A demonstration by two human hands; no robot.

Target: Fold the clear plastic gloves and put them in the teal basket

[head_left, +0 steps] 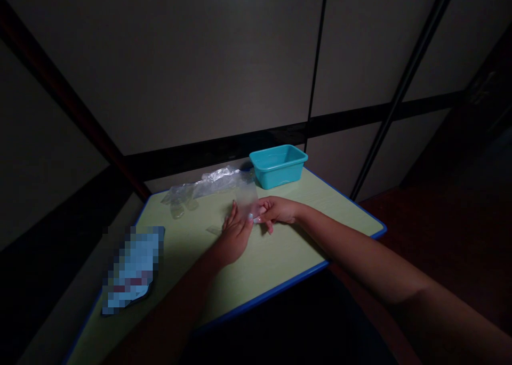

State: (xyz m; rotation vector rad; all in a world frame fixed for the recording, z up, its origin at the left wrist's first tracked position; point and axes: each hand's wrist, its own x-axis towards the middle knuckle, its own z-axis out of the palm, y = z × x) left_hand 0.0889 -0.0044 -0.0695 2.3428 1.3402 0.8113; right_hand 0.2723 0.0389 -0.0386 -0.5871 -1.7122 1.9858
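A small clear plastic bag (248, 195) stands up between my two hands over the table, its lower edge at my fingertips. My left hand (237, 237) has its thumb against the bag's lower edge, with some fingers stretched out behind. From the right, my right hand (277, 211) pinches the bag's lower right corner, the other fingers loosely curled. Whether anything lies inside the bag, I cannot tell. Behind my hands, crumpled clear plastic (216, 182) lies along the table's back edge.
A turquoise plastic basket (280, 175) sits at the back right of the pale green, blue-edged table (272, 269). Small clear packets (178, 210) lie left of my hands. A blurred-out blue packet (134, 269) rests at the left edge. Cupboard panels (224, 66) rise behind.
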